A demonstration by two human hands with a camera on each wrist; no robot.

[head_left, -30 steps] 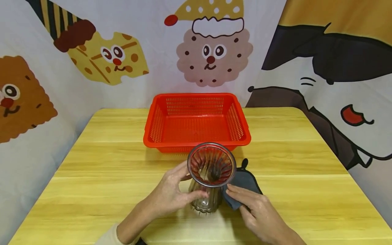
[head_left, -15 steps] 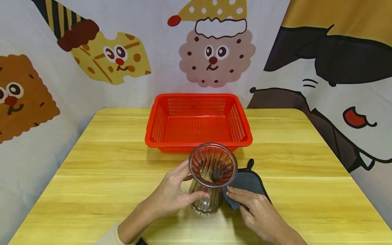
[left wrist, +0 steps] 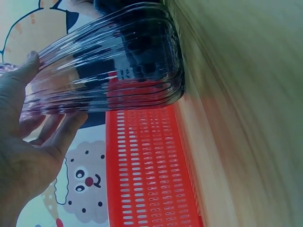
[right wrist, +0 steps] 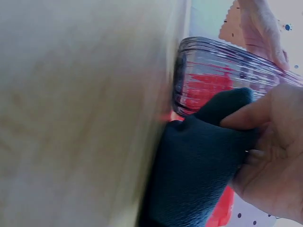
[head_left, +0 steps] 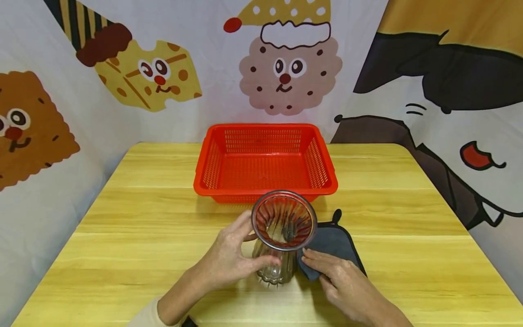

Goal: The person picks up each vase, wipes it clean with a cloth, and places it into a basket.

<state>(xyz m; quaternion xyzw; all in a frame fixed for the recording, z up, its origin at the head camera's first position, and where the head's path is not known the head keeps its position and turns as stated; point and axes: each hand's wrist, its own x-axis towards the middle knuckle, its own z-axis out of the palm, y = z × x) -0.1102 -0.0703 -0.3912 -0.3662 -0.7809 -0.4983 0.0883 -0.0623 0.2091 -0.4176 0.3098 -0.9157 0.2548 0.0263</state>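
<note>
A clear ribbed glass vase (head_left: pixel 274 271) with a wide flared rim is upright at the front middle of the table, its base at the tabletop. My left hand (head_left: pixel 230 256) grips its left side, thumb in front and fingers behind, as the left wrist view of the vase (left wrist: pixel 142 56) also shows. At the vase's right side, my right hand (head_left: pixel 347 281) pinches a blue-grey cloth (head_left: pixel 335 240) with black edging and a small loop. A fold of the cloth (right wrist: pixel 199 156) lies close against the glass in the right wrist view; whether it touches cannot be told.
Behind the vase, a red plastic basket (head_left: pixel 261 172) with perforated walls stands near the table's back edge. The light wood table (head_left: pixel 143 218) extends to both sides. A curtain (head_left: pixel 220 72) printed with cartoon figures hangs behind it.
The cloth's far edge and loop have shifted a little to the right, showing more of it beyond the right hand. Both hands and the vase stay nearly in place; the head view shifted slightly.
</note>
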